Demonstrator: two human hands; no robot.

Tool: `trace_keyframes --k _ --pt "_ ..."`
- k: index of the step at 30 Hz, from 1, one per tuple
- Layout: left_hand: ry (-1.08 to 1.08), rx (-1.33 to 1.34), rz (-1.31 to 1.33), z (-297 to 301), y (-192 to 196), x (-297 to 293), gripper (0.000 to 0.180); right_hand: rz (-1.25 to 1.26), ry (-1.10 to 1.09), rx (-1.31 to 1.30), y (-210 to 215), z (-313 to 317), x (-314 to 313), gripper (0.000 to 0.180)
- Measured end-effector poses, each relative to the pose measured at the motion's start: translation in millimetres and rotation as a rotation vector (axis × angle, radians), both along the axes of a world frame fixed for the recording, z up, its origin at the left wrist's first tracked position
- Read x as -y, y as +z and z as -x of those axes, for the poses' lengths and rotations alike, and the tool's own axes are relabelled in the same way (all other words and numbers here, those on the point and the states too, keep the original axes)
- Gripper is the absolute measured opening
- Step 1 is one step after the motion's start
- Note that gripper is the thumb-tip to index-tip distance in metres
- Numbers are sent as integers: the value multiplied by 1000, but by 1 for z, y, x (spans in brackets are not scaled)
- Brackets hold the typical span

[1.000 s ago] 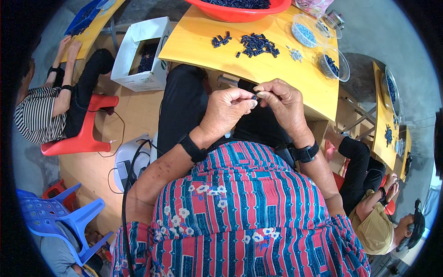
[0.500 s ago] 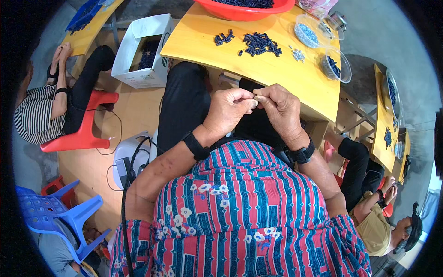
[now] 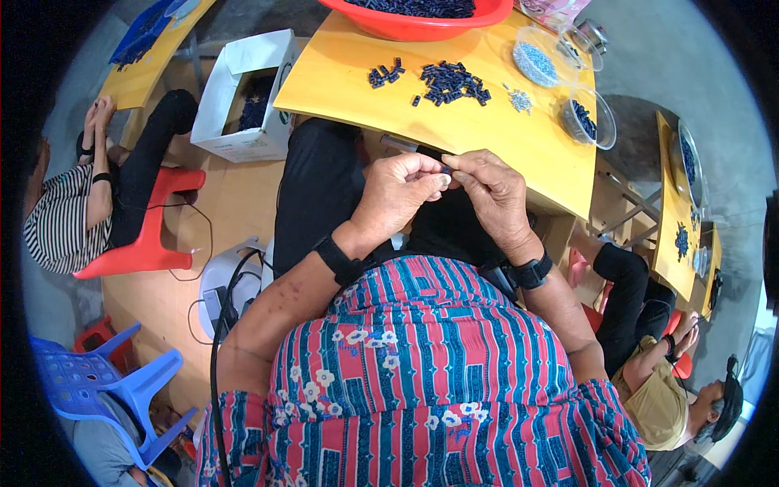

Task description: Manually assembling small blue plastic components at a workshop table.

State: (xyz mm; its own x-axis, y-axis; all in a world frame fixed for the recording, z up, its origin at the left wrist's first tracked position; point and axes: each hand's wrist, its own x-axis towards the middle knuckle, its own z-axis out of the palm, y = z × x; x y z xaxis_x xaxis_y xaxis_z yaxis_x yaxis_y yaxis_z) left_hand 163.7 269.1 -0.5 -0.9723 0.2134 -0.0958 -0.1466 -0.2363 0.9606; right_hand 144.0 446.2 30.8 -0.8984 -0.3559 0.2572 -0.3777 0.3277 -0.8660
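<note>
My left hand point(image 3: 396, 193) and my right hand point(image 3: 497, 195) meet fingertip to fingertip above my lap, just off the table's near edge. Between the left thumb and forefinger sits a small dark blue piece point(image 3: 445, 170). The right thumb and forefinger are closed right beside it, touching or nearly so; what they pinch is hidden by the fingertips. On the yellow table point(image 3: 349, 61) ahead lies a heap of small dark blue pieces point(image 3: 453, 84), with a smaller cluster point(image 3: 385, 73) to its left. A little pile of small silvery parts point(image 3: 519, 101) lies to the right.
A red basin point(image 3: 406, 28) of dark pieces stands at the far edge. Clear tubs hold silvery parts point(image 3: 535, 63) and dark pieces point(image 3: 584, 118). A white carton point(image 3: 243, 142) is left of the table. Co-workers sit left point(image 3: 69, 207) and right point(image 3: 657, 406). A blue chair point(image 3: 122, 390) stands lower left.
The small dark piece now shows between my fingertips; before, the fingers covered it. My right forefinger has lifted slightly. The table has shifted a little left and down in the view.
</note>
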Motion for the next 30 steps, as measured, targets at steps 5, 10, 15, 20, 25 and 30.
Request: trace_keyframes --k 5,10,15,20,25,30 --pt "-2 -61 129 9 11 -3 12 -114 -28 -91 -1 3 -8 25" --pt "62 -270 348 24 13 -11 10 -158 -90 -201 4 8 -14 22" --pt "34 -337 404 37 9 -18 9 -111 -150 -66 -2 11 -22 19" --pt "101 -617 603 61 5 -24 8 113 -229 315 -6 29 -30 12" --pt "66 -641 657 80 -6 -24 8 203 -269 616 3 52 -26 4" --pt "70 -684 702 78 -8 -26 6 60 -169 790 6 64 -35 7"
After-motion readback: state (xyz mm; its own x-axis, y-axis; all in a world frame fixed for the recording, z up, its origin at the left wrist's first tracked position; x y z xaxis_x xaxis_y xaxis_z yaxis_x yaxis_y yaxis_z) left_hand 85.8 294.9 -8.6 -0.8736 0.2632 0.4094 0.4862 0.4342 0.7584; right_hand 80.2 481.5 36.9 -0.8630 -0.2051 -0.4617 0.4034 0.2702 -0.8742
